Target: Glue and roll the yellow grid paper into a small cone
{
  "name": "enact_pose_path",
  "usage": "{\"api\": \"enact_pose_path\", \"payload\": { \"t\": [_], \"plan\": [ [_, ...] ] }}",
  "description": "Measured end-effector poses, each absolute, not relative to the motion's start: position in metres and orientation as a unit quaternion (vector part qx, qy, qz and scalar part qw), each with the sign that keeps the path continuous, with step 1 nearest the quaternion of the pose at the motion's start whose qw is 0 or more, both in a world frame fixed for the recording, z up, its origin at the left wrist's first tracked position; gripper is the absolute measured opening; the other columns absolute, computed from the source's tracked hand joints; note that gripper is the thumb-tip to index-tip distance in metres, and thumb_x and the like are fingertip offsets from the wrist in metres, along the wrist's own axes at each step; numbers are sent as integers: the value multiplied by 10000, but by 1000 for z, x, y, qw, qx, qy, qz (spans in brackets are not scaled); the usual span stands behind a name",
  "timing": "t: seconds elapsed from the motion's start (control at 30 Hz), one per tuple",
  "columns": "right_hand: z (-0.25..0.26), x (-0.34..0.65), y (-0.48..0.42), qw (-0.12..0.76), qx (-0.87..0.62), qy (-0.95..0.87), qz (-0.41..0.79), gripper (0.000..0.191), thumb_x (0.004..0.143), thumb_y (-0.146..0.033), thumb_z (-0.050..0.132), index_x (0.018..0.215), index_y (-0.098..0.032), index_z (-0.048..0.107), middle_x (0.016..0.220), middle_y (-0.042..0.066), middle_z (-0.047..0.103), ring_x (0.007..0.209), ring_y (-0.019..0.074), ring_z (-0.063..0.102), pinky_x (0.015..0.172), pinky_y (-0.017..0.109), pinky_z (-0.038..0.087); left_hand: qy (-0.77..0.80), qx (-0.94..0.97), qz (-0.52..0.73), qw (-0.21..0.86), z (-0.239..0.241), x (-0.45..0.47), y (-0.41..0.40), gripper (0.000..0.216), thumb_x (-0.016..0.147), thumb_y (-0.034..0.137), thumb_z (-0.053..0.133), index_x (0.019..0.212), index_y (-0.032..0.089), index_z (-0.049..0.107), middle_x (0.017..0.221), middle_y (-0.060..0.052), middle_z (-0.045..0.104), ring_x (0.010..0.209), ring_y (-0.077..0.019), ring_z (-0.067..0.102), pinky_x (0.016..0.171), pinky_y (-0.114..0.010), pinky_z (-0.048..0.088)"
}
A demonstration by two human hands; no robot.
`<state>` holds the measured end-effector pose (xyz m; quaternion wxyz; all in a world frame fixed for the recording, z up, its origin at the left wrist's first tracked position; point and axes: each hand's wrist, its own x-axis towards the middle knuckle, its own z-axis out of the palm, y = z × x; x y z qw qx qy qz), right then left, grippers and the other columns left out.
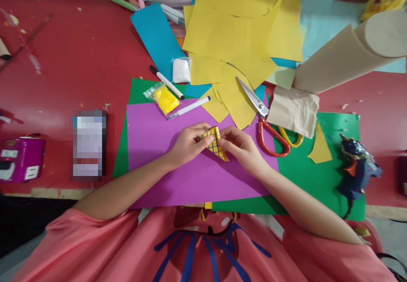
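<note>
Between my two hands is a small folded piece of yellow paper (216, 146) with a dark grid drawn on it. My left hand (190, 143) pinches its left side, thumb across the front. At its right edge, the fingertips of my right hand (238, 146) close on the paper. Below them lies a purple sheet (178, 180) on top of a green sheet (244, 205). Just beyond my hands are a white marker with a blue end (193, 107), a bag of yellow clay (165, 99) and red-handled scissors (262, 116).
Yellow sheets (235, 32) and a blue strip (159, 36) cover the back. A paper roll (346, 53) stands at the back right, with a crumpled paper bag (294, 110) before it. A glue gun (358, 167) lies right; a blurred phone (89, 144) lies left on the red table (95, 53).
</note>
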<state>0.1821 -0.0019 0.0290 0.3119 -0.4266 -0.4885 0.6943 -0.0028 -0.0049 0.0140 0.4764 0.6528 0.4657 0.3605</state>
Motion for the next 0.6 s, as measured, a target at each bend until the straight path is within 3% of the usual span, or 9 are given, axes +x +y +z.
{"api": "enact_pose_path", "payload": {
  "t": [0.37, 0.6],
  "plan": [
    [29, 181, -2, 291, -429, -463, 718, 192, 837, -345, 641, 865, -177, 552, 732, -2, 614, 630, 103, 571, 550, 233, 453, 463, 676, 350, 454, 17, -2, -6, 235, 920, 273, 504, 775, 170, 658, 870, -23, 645, 790, -121, 603, 721, -222, 481],
    [28, 180, -2, 302, -436, -463, 710, 179, 824, -321, 635, 835, -174, 534, 706, -18, 570, 608, 97, 546, 549, 238, 445, 464, 699, 339, 426, 18, 0, -6, 168, 922, 255, 483, 867, 171, 618, 848, -19, 611, 787, -129, 578, 728, -233, 469]
  ]
}}
